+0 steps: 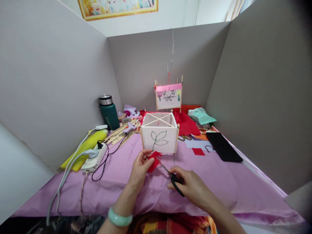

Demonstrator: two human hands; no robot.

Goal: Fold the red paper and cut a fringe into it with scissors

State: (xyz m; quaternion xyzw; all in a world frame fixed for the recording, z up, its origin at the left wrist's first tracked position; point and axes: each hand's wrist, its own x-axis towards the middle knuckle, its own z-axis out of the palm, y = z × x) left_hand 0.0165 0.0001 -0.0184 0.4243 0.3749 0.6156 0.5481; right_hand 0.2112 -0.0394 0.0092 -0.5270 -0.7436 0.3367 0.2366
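My left hand point(142, 165) pinches a small piece of red paper point(153, 164) between thumb and fingers. The far edge of the paper is cut into a fringe of thin strips. In my right hand point(186, 183) are black-handled scissors point(175, 182), fingers wrapped round the loops. Their blades reach to the fringed edge of the paper; whether they are parted is too small to tell. Just beyond both hands stands a box-shaped lantern point(159, 136) with white sides, wooden corner sticks, crossed sticks on top and a green leaf drawing on its front.
A second lantern point(169, 97) hangs behind. To the left are a teal bottle point(109, 113), wooden sticks point(118, 135), a purple glue gun point(129, 128) and a power strip point(95, 159) with cables. On the right lie a red square point(198, 151), red sheets point(186, 124) and a black phone point(223, 147). Grey panels enclose the table.
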